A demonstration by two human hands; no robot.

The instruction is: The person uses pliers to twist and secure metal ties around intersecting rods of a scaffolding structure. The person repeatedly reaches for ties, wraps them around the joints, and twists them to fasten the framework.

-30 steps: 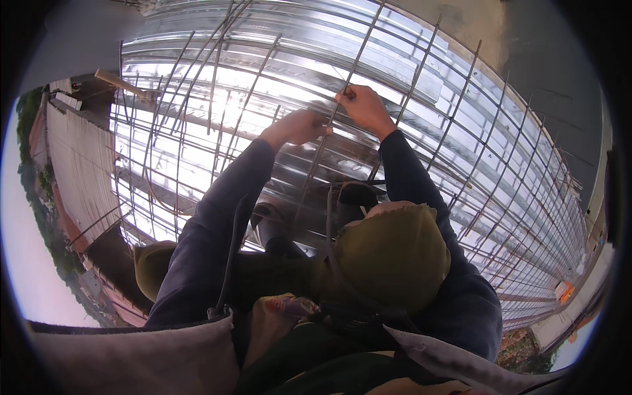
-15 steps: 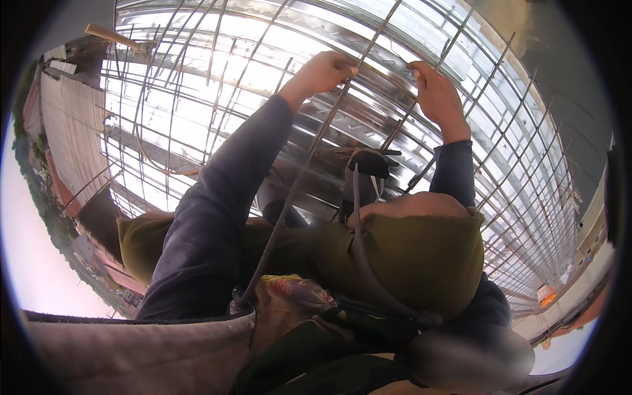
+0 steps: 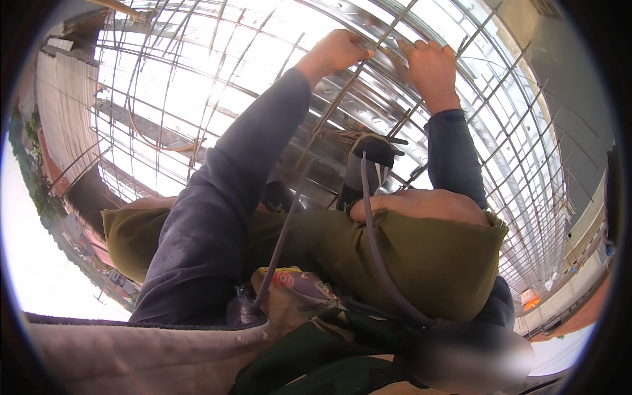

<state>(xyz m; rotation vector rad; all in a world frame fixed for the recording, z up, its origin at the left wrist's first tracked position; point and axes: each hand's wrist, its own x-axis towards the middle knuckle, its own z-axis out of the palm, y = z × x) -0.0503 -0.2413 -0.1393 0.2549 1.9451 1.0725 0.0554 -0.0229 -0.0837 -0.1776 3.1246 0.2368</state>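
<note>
My left hand (image 3: 339, 51) is closed in a pinch beside a long steel rebar (image 3: 355, 71) of the mesh. Whatever lies between its fingertips is too small to make out. To the right of that bar, my right hand (image 3: 431, 71) hovers over the mesh with its fingers apart, and I see nothing held in it. Shiny ribbed metal decking (image 3: 322, 105) lies beneath the bars. A dark, thin tool with slim handles (image 3: 388, 139) rests by my foot, its kind unclear.
My dark shoe (image 3: 374, 150) stands on the decking among the bars. Two grey cords (image 3: 368, 217) hang in front of my olive shorts (image 3: 428, 263). A wooden handle (image 3: 115, 6) lies at the far left. A grey wall or slab (image 3: 573, 99) borders the mesh on the right.
Both hands have moved a little up in the picture, partly with the view shifting. My right hand's fingers have spread from a near pinch; my left hand stays pinched by the bar.
</note>
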